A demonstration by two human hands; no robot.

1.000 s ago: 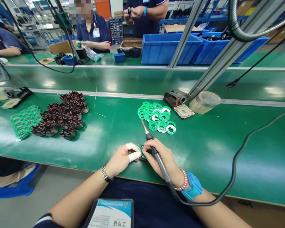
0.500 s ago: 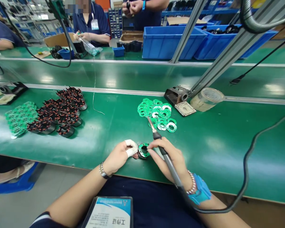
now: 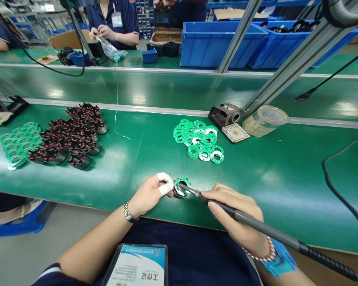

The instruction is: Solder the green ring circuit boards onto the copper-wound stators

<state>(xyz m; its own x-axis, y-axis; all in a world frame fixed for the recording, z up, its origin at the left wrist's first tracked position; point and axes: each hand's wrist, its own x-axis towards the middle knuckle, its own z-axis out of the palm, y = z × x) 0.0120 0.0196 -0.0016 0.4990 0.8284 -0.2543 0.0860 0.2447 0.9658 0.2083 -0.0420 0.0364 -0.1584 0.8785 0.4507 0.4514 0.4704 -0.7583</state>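
Note:
My left hand (image 3: 150, 192), with white covers on thumb and forefinger, pinches the left edge of a motor stator topped by a green ring-shaped circuit board (image 3: 178, 192). In my right hand (image 3: 238, 214) is a soldering iron (image 3: 256, 227), held like a pen. Its tip reaches the upper left part of the ring board; whether it touches cannot be made out. Beyond my hands lies a loose pile of green ring circuit boards (image 3: 193, 137). Several stators with copper windings (image 3: 77, 159) are grouped at the left, beside stacked green boards (image 3: 19, 143).
A soldering iron stand (image 3: 225, 115) with a sponge tray (image 3: 235, 133) and a plastic tub (image 3: 265, 121) stand back right, by a slanting metal post (image 3: 286, 79). The iron's cable (image 3: 340, 190) loops at right. Across the bench are blue bins (image 3: 214, 43) and co-workers.
My right hand has moved right and turned the soldering iron, bringing its tip from above the board pile down to the ring board. My left hand keeps its pinch.

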